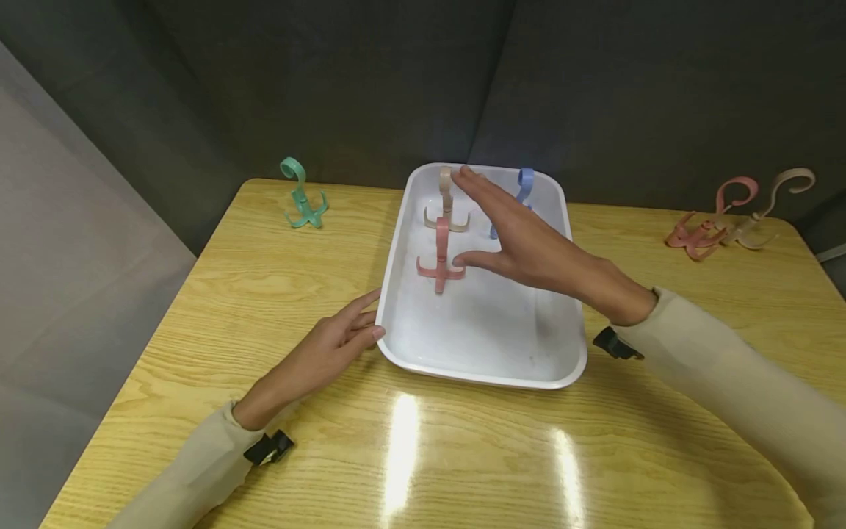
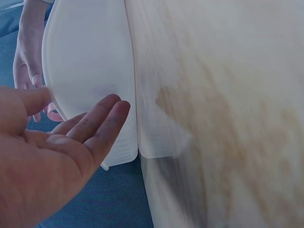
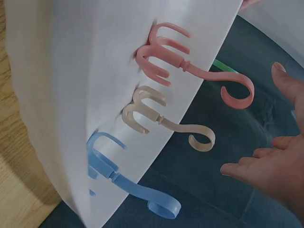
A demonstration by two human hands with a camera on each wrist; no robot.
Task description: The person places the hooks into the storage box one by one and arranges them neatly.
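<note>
A white plastic tray (image 1: 476,338) lies on the table, with three four-pronged swivel hooks standing in its far half. The pink hook (image 1: 441,250) is nearest, the beige hook (image 1: 446,202) behind it, and the blue hook (image 1: 525,187) at the back right, partly covered by my right hand (image 1: 535,242). That hand hovers over the tray, thumb and fingers spread apart, holding nothing; the right wrist view shows the hooks' curled tops beside it. My left hand (image 1: 324,349) touches the tray's left side, thumb at the rim and fairly straight fingers along the outer wall (image 2: 90,57).
A green hook (image 1: 304,206) stands at the table's far left. At the far right, another pink hook (image 1: 697,236) and another beige hook (image 1: 750,229) stand close together. The wooden table (image 1: 277,294) ends against a dark cloth (image 1: 330,88) at the back.
</note>
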